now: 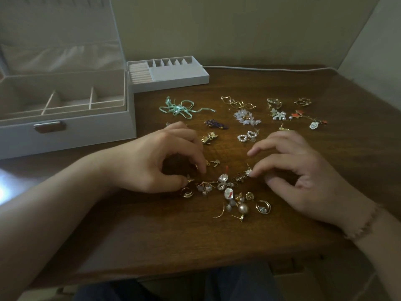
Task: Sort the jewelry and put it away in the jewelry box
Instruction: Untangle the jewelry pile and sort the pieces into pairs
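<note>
A heap of mixed jewelry [230, 192] with pearls, crystals and gold pieces lies on the wooden table [195, 246] between my hands. My left hand [152, 161] hovers over its left side, thumb and forefinger pinching a small gold piece [191, 179]. My right hand [303, 170] touches a small pearl earring [248, 173] with a fingertip, fingers curled and apart. Sorted pieces lie farther back: pearl heart earrings [247, 136], white flower earrings [246, 117], a mint ribbon bow [180, 108]. The white jewelry box [65, 127] stands open at the left.
The box's removable tray [173, 80] with ring rolls and small compartments sits behind the jewelry. A white cable [271, 69] runs along the table's back edge by the wall. Gold rings [274, 103] and coloured charms [308, 119] lie at the back right.
</note>
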{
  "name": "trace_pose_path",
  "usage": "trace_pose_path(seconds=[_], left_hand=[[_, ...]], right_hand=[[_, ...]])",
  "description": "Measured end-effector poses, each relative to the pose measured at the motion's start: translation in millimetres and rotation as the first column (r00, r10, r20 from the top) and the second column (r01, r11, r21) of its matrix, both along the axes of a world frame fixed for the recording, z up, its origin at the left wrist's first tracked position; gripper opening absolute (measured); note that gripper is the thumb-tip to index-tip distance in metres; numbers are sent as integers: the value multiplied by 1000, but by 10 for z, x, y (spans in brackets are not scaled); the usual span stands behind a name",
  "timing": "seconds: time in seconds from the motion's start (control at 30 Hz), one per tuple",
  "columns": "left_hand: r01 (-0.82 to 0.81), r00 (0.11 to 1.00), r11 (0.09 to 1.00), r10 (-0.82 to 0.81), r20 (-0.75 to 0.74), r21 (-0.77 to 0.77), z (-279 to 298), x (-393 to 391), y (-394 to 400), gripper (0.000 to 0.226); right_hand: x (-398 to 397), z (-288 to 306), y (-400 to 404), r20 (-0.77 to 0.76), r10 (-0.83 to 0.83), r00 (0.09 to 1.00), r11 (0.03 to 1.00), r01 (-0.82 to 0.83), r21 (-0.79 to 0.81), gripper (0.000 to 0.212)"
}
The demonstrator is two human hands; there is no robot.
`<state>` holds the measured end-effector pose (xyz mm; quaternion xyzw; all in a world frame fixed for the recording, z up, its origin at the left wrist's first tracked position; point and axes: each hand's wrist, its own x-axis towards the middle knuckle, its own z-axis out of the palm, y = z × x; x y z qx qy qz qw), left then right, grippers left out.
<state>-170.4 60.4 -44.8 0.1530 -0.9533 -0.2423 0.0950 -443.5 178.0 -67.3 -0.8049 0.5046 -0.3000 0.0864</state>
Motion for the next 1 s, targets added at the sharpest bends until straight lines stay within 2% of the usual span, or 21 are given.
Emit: trace_pose_path(seconds=[0.1, 0.23, 0.4, 0.7, 1.0], left_hand=[[-4, 1000, 1000, 4, -17, -3, -9, 2, -6, 29], [-40, 996, 999, 41, -79, 7, -17, 18, -24, 28], [-48, 995, 999, 49, -83, 18, -20, 30, -46, 28], [65, 998, 998, -64, -24, 26, -61, -5, -8, 23], [79, 997, 997, -79, -16, 14, -1, 38, -25, 12]], right_hand=[[-61, 30, 59, 30, 71, 997, 997, -71, 10, 16], [-59, 36, 101, -30, 196, 980, 979, -193, 67, 16], [-61, 9, 68, -41, 125, 991, 992, -124, 26, 5], [-39, 31, 25, -30, 66, 997, 992, -69, -102, 17], [93, 181, -178, -128, 84, 988, 992, -95, -87, 18]])
